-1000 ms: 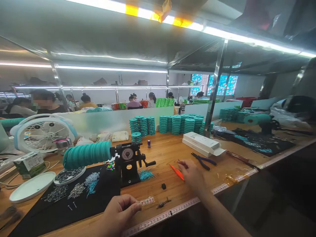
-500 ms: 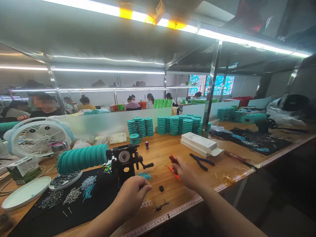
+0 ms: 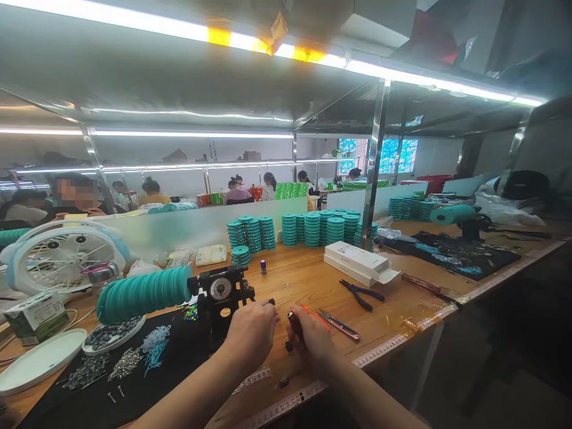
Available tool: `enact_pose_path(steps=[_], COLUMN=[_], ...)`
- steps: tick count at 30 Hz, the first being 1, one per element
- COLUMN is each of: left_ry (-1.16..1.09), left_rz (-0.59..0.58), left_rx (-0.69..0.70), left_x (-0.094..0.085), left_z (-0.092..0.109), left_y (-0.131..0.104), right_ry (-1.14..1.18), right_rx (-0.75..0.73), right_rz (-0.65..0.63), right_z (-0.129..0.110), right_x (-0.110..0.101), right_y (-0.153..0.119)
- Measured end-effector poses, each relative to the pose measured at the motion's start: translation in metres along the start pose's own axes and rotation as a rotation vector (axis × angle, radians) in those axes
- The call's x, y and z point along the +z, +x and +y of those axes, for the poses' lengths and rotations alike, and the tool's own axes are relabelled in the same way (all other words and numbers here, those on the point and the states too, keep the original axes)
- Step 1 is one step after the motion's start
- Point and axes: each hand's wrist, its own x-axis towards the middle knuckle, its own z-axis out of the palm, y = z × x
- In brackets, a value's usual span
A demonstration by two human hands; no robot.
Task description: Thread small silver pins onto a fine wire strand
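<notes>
Fingers of the right hand (image 3: 313, 336) pinch a small dark tool with a red tip (image 3: 295, 325), while the left hand (image 3: 252, 330) curls closed just beside it in front of the black winding machine (image 3: 221, 295). Light, rigid and thin, the tool looks best gripped mid-shaft; whether the left holds anything cannot be told. Pliers (image 3: 360, 293) lie nearby on the wooden bench (image 3: 304, 274).

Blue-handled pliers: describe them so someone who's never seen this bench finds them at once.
Start at the wooden workbench and find the flat white boxes near its middle. The blue-handled pliers lie just in front of them, untouched, right of both hands. Unlike the small red-handled snips nearer the edge, they are dark, larger and blue-gripped.
</notes>
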Motion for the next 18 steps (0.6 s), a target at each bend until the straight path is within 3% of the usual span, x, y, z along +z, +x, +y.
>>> enact_pose_path(steps=[11, 18], left_ry=[0.081, 0.059], left_rz=[0.010, 0.024], left_rx=[0.036, 0.028], left_x=[-0.0004, -0.0013], left_z=[0.0015, 0.0033], left_y=[0.0087, 0.0072], right_ry=[-0.024, -0.100], right_rx=[0.031, -0.028], right_rz=[-0.006, -0.016], right_z=[-0.0076, -0.0043], right_x=[-0.0013, 0.0000], right_y=[0.0057, 0.0056])
